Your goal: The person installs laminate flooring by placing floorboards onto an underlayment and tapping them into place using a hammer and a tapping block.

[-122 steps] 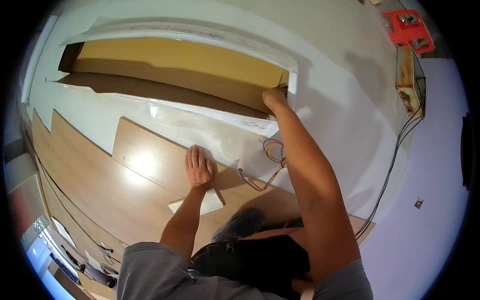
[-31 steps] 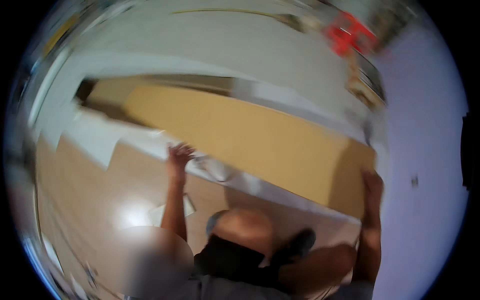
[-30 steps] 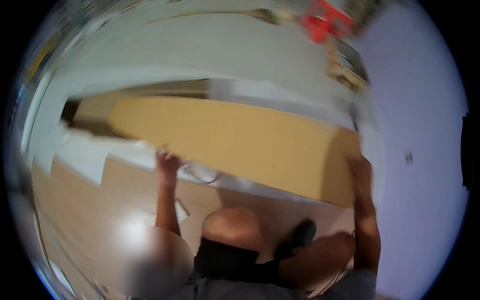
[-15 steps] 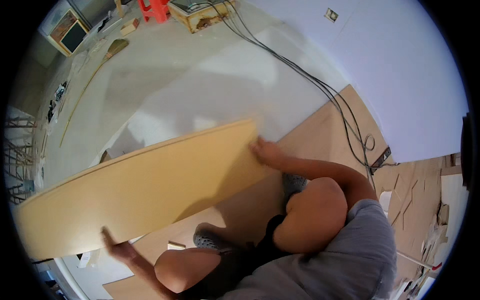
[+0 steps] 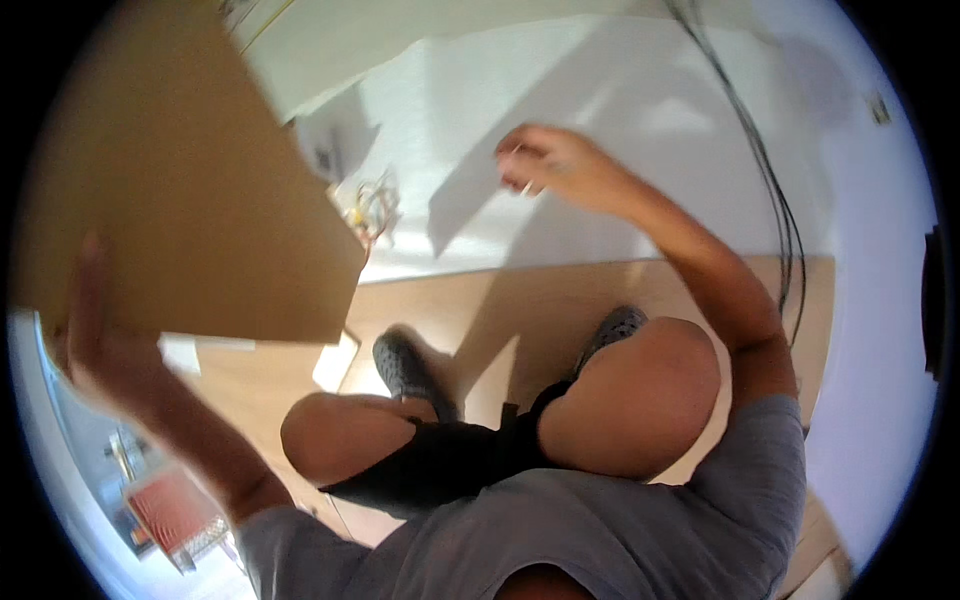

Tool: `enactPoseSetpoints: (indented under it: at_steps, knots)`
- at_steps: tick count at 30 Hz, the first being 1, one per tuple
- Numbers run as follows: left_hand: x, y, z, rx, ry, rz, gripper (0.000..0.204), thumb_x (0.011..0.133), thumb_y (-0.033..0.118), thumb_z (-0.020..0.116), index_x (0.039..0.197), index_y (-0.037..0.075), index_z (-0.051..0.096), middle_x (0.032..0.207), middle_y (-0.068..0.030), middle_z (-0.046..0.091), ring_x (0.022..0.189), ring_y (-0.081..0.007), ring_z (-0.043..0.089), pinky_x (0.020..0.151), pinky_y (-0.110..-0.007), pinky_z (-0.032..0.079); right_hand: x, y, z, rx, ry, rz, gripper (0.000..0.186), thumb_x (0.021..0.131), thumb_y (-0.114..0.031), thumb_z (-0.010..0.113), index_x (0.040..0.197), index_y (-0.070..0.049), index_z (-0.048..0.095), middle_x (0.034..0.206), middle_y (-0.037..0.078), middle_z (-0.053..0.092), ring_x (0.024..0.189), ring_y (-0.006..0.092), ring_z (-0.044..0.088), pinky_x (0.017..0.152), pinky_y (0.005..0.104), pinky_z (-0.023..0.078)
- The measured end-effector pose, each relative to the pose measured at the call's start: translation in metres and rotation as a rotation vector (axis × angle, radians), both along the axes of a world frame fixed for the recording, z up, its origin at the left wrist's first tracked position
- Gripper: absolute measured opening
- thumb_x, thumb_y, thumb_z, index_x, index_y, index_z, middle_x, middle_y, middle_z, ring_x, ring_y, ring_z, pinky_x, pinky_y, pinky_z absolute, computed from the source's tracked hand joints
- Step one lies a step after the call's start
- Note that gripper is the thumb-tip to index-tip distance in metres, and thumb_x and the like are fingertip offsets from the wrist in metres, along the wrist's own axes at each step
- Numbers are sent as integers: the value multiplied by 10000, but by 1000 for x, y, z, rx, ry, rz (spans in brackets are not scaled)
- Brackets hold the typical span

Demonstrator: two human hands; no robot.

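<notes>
The left hand (image 5: 105, 350) has its grip closed on the lower edge of a large tan laminate plank (image 5: 170, 170), fingers pressed flat against the face of the board and the thumb hidden behind it. The plank is raised off the floor at the person's left, tilted, filling the upper left of the view. The right hand (image 5: 550, 165) reaches forward over the white underlay sheet (image 5: 620, 130), well clear of the plank; its fingers curl loosely, half closed, and whether they pinch anything small cannot be told. The person crouches in dark shoes (image 5: 405, 365) on laid wood flooring (image 5: 520, 300). Black cables (image 5: 770, 190) run across the underlay at right, and a small tangle of coloured wire (image 5: 370, 205) lies just beside the plank's corner.
</notes>
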State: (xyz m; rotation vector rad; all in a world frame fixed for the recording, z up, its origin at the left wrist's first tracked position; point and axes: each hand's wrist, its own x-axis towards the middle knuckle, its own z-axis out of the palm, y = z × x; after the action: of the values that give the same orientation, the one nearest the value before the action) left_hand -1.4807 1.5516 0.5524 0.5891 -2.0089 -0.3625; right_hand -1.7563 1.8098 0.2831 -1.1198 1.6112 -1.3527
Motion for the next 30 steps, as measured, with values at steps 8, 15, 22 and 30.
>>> enactPoseSetpoints:
  at_steps: [8, 15, 22, 30]
  knots:
    - [-132, 118, -122, -9, -469, -518, 259, 877, 60, 627, 1123, 37, 702, 755, -227, 664, 652, -381, 658, 617, -458, 548, -16, 44, 84, -616, -587, -179, 668, 1030, -454, 539, 1464, 30, 388, 1327, 231, 585, 1218, 347, 623, 998, 493, 548]
    - [-138, 196, -258, -76, -768, -775, 586, 861, -4, 603, 1433, -31, 479, 1446, -257, 522, 1326, -414, 526, 1124, -461, 432, 22, 116, -47, -56, -839, -747, 496, 940, -332, 694, 1311, -40, 544, 1239, 96, 618, 1131, 218, 605, 938, 404, 514]
    - [-144, 100, -373, 13, -986, -545, 661, 949, 453, 667, 1368, -45, 547, 1369, -276, 574, 1279, -355, 562, 1117, -422, 409, 78, 155, -181, -171, 512, -489, 338, 954, -211, 699, 1221, -24, 609, 1214, 43, 649, 1071, 226, 629, 838, 370, 549]
    - [-115, 57, -459, 650, -1286, -394, 612, 949, 540, 667, 694, -15, 622, 638, 17, 492, 636, -112, 406, 567, -353, 351, 116, 184, -208, 152, -953, -142, 503, 1020, -328, 621, 1364, 36, 569, 1301, 190, 652, 1157, 284, 653, 983, 389, 535]
